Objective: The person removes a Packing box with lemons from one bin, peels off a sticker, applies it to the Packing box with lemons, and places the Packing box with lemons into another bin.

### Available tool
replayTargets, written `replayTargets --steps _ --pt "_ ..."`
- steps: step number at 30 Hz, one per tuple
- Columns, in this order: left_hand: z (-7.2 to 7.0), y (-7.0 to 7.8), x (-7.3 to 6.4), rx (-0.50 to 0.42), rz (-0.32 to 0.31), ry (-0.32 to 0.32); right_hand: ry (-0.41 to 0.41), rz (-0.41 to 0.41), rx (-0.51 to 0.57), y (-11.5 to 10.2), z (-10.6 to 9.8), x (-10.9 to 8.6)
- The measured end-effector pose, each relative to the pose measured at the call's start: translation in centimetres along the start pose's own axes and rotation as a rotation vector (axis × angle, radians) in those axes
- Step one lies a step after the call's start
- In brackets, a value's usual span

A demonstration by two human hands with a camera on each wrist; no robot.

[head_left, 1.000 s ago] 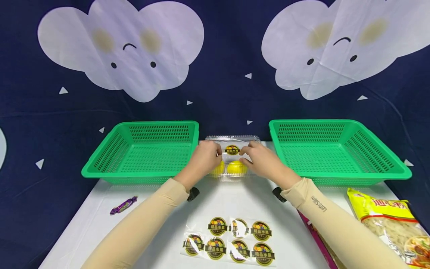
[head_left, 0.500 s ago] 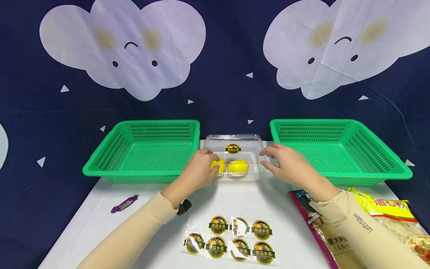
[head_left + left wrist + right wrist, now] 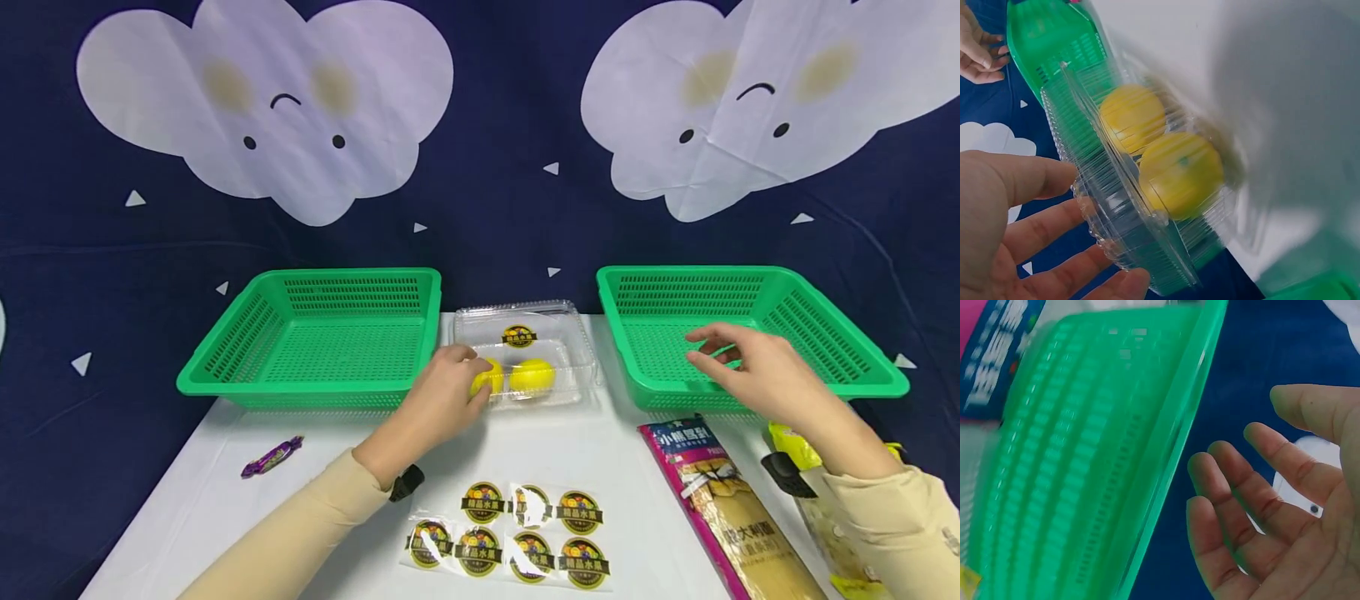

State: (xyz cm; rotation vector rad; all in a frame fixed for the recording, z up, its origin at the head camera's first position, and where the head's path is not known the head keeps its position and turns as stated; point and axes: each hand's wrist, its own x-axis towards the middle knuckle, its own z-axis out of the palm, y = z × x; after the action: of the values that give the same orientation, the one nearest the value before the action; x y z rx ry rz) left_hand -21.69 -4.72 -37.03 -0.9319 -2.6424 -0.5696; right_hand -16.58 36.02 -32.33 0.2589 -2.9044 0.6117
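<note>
A clear plastic clamshell box (image 3: 579,354) stands closed between two green baskets, with two round yellow fruits (image 3: 532,377) inside. On its lid is a round black-and-gold fruit sticker (image 3: 519,336). My left hand (image 3: 442,387) grips the box's left side; in the left wrist view the thumb and fingertips meet the ribbed rim of the box (image 3: 1125,206). My right hand (image 3: 757,367) is over the front of the right green basket (image 3: 652,333), holding nothing. Its fingers (image 3: 1241,481) are spread and loosely bent in the right wrist view.
The left green basket (image 3: 307,390) stands beyond my left forearm. A sheet of similar stickers (image 3: 506,533) lies in front, a purple-wrapped candy (image 3: 272,457) to its left. On the right lie a pasta packet (image 3: 731,508) and a yellow noodle bag (image 3: 795,446), partly behind my right arm.
My right hand has left the box and moved right, over the right basket. My left hand has stayed at the box's left side, and the box has turned slightly.
</note>
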Motion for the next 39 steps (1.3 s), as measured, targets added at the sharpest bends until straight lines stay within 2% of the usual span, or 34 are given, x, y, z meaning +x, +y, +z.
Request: replayTargets --steps 4,7,10,13,16,20,23,25,26,29,32,36,39 --pt "0.1 0.3 -0.8 -0.053 0.008 0.033 -0.02 0.078 0.003 1.9 -0.9 -1.0" --pt "0.0 0.6 -1.9 -0.084 -0.019 0.057 -0.005 0.112 0.01 3.1 -1.4 -1.8" --pt "-0.2 0.9 -3.3 -0.144 -0.086 0.061 0.037 0.151 0.022 4.2 -1.7 -2.5" --pt "-0.5 1.2 -4.5 -0.237 -0.193 0.03 0.081 0.216 0.059 5.1 -1.9 -3.4" --pt "-0.7 1.1 -5.2 -0.31 -0.29 -0.005 0.079 0.302 0.113 6.2 -2.2 -4.4" --pt "-0.6 0.7 -5.7 -0.336 -0.333 -0.027 0.036 0.404 0.184 7.9 -2.4 -5.6" --pt "-0.5 0.5 -6.0 -0.345 -0.357 -0.055 -0.004 0.473 0.281 9.2 -2.3 -6.0" --pt "-0.4 0.3 -6.0 -0.37 -0.376 -0.085 -0.051 0.528 0.363 9.9 -2.1 -6.2" --pt "-0.4 0.3 -6.0 -0.385 -0.386 -0.102 -0.088 0.558 0.439 10.3 -2.1 -6.2" --pt "-0.2 -0.1 -5.7 -0.436 -0.417 -0.145 -0.195 0.629 0.683 11.4 -2.1 -6.7" --pt "0.0 -0.5 -5.1 -0.518 -0.466 -0.184 -0.242 0.692 0.982 12.6 -1.8 -7.3" --pt "0.5 -0.9 -4.2 -0.716 -0.582 -0.222 -0.239 0.695 1.231 13.8 -1.1 -7.7" --pt "1.2 -1.1 -3.6 -0.873 -0.665 -0.212 -0.264 0.65 1.33 14.4 -0.7 -7.6"
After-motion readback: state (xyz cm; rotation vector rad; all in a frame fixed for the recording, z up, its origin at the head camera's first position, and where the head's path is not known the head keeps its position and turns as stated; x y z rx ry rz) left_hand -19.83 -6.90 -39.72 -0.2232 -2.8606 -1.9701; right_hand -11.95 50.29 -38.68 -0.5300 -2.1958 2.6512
